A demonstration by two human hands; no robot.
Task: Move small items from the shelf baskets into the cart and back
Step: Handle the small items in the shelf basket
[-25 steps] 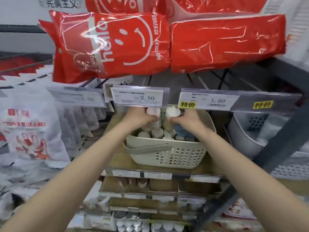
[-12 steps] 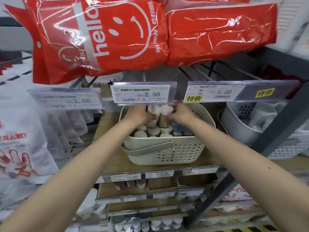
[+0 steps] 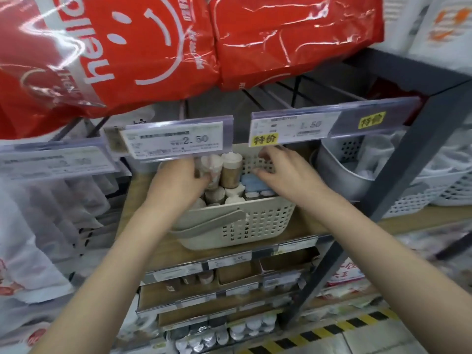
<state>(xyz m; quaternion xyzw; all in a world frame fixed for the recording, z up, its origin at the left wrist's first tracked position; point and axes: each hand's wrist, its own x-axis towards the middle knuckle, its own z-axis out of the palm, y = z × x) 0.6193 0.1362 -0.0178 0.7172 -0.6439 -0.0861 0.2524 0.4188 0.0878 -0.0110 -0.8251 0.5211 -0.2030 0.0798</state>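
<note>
A cream perforated basket with a handle stands on the wooden shelf, packed with several small white-capped cylindrical containers. My left hand is inside its left side, fingers closed around one white-capped container. A second, brown-bodied container stands upright beside it. My right hand hovers over the basket's right side with fingers spread, holding nothing, just above some blue packets. No cart is in view.
Price tag rails hang just above the basket. Red plastic packs overhang from the upper shelf. A grey basket sits to the right, beside a dark shelf post. Lower shelves hold more small jars.
My right hand has let go of its container, which now stands in the basket, and has moved right with fingers open. My left hand still holds its container.
</note>
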